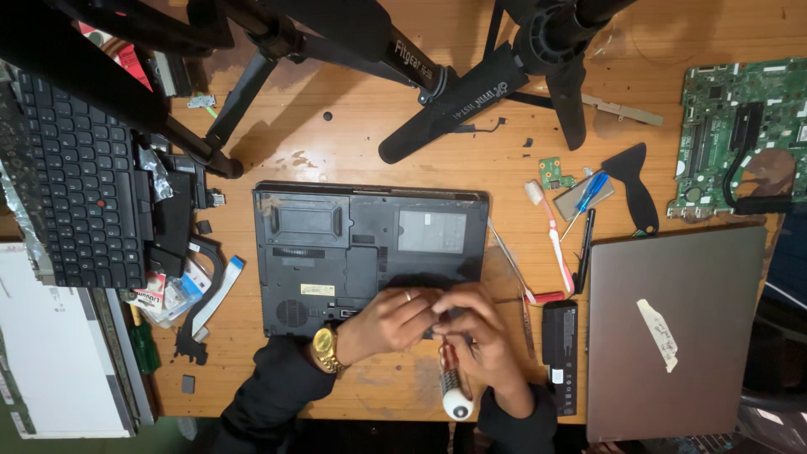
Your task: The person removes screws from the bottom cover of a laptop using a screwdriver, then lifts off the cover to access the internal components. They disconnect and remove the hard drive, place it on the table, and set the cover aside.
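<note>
Over the near edge of the one upturned black laptop [370,252], the left hand [391,319] curls its fingers down onto the case while the right hand [479,336] clasps one screwdriver [454,382], beside two tripods [437,76].

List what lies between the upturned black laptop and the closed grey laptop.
In the head view, between the black laptop and the grey laptop lie a pink toothbrush, a black pen and a black battery pack.
</note>
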